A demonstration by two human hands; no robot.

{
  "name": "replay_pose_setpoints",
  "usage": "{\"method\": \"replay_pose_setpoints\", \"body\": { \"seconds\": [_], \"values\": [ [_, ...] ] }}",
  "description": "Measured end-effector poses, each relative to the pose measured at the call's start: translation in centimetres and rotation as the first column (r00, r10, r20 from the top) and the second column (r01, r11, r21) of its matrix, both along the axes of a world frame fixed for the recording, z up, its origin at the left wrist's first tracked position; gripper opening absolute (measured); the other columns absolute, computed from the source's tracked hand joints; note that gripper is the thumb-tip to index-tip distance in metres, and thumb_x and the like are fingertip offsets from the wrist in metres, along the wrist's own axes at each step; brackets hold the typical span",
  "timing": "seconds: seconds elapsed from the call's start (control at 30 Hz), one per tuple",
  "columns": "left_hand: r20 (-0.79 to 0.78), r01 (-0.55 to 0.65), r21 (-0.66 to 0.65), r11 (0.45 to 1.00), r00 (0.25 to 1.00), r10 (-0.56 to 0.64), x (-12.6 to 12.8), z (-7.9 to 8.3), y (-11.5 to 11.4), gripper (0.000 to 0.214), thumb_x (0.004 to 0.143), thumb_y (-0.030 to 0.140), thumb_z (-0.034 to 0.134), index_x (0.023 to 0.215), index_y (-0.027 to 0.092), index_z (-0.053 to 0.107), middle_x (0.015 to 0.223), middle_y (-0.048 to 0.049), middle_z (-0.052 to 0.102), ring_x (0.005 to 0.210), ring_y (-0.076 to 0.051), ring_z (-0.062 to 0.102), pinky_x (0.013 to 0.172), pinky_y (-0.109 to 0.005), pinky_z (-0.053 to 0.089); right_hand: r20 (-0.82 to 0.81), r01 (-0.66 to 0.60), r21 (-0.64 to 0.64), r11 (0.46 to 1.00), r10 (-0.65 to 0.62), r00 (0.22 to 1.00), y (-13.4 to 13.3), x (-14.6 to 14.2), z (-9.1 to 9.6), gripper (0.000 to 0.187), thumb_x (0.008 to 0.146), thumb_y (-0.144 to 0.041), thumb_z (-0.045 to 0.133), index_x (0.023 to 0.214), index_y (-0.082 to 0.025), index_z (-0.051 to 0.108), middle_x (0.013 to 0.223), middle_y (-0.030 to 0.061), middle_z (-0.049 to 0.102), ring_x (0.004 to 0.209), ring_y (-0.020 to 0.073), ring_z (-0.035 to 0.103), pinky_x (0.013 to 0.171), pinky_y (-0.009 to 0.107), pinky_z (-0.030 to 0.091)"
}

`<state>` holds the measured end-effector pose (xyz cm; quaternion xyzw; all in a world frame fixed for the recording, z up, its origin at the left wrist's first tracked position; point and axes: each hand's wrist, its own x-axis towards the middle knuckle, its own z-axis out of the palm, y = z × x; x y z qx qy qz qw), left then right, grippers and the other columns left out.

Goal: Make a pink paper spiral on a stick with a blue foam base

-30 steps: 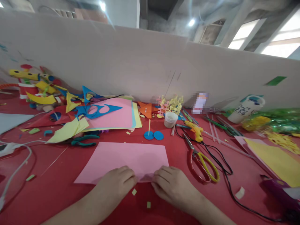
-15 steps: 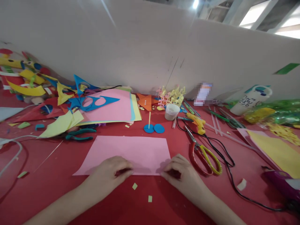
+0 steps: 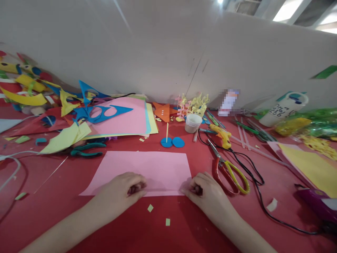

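A pink sheet of paper (image 3: pixel 150 167) lies on the red table in front of me, its long side facing me. My left hand (image 3: pixel 129 188) rests over the sheet's near edge, left of the middle, with fingers curled and thumb pinching that edge. At the near right corner, my right hand (image 3: pixel 201 188) pinches the same edge between thumb and curled fingers. Beyond the sheet are two blue paper discs (image 3: pixel 178 142), side by side; a thin pale yellow strip (image 3: pixel 167 133) stands on the left one.
Scissors (image 3: pixel 229 172) with red and yellow handles lie right of the sheet, near a yellow glue gun (image 3: pixel 222 136) and its black cable. Teal pliers (image 3: pixel 86 150) lie left. Behind are stacked coloured sheets (image 3: pixel 123 119), a white cup (image 3: pixel 193 123) and a purple tool (image 3: pixel 316 203).
Both hands stay at the sheet's near edge, with the left fingers curled in slightly more. The camera view has shifted a little; the sheet lies nearly where it was.
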<state>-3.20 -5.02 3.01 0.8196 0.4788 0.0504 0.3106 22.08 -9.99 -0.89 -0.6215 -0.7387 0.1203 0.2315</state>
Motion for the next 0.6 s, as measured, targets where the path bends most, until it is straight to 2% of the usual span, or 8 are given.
{"method": "replay_pose_setpoints", "body": {
  "seconds": [0.17,0.27,0.37,0.47,0.53,0.6],
  "values": [
    [-0.024,0.045,0.037,0.998,0.999,-0.044,0.0,0.0,0.0,0.017,0.081,0.02,0.047,0.09,0.018,0.062,0.078,-0.0018,0.062,0.072,-0.015,0.057,0.067,-0.027,0.045,0.03,-0.022,0.02,1.0,0.021,0.999,0.0,0.1,-0.1,0.027,0.07,-0.017,0.067,0.055,-0.019,0.044,0.056,-0.0022,0.049,0.058,0.0144,0.045,0.051,0.025,0.036],
    [-0.086,0.138,0.166,0.976,0.988,-0.125,0.0,0.0,-0.4,0.021,0.082,0.016,0.044,0.096,0.018,0.061,0.087,-0.0041,0.063,0.081,-0.017,0.058,0.073,-0.03,0.046,0.02,-0.048,0.052,0.998,0.047,0.999,-0.1,0.1,-0.1,0.026,0.072,-0.017,0.064,0.056,-0.02,0.044,0.057,-0.0021,0.049,0.057,0.0143,0.046,0.051,0.025,0.036],
    [-0.172,0.263,0.372,0.89,0.962,-0.212,0.2,-0.2,-1.0,0.038,0.08,0.007,0.042,0.109,0.026,0.057,0.096,-0.0046,0.062,0.09,-0.02,0.055,0.074,-0.032,0.045,0.033,-0.053,0.058,0.997,0.051,0.998,-0.1,0.0,-0.1,0.025,0.072,-0.017,0.063,0.057,-0.02,0.044,0.058,-0.002,0.049,0.059,0.0147,0.047,0.051,0.025,0.036],
    [-0.208,0.371,0.553,0.745,0.928,-0.308,0.7,-0.8,-1.6,0.053,0.08,0.001,0.039,0.119,0.036,0.05,0.102,-0.0039,0.059,0.094,-0.02,0.051,0.073,-0.03,0.043,0.059,-0.05,0.051,0.997,0.047,0.997,-0.1,0.0,-0.1,0.023,0.072,-0.016,0.063,0.059,-0.02,0.045,0.06,-0.0019,0.05,0.06,0.015,0.047,0.053,0.025,0.036],
    [-0.216,0.426,0.604,0.674,0.901,-0.376,1.1,-1.2,-1.9,0.049,0.081,0.003,0.041,0.118,0.033,0.051,0.098,-0.0043,0.059,0.092,-0.019,0.05,0.075,-0.03,0.041,0.061,-0.052,0.059,0.997,0.049,0.997,-0.1,0.0,-0.1,0.023,0.072,-0.016,0.062,0.059,-0.02,0.044,0.06,-0.0019,0.05,0.059,0.0148,0.047,0.052,0.025,0.036],
    [-0.234,0.463,0.594,0.658,0.882,-0.409,1.3,-1.4,-2.2,0.042,0.082,0.006,0.043,0.117,0.028,0.053,0.097,-0.0048,0.06,0.091,-0.02,0.048,0.078,-0.032,0.04,0.053,-0.051,0.064,0.997,0.048,0.997,-0.1,-0.1,0.1,0.024,0.072,-0.016,0.061,0.059,-0.02,0.042,0.059,-0.0022,0.049,0.058,0.0147,0.047,0.052,0.025,0.035]
  ]
}}
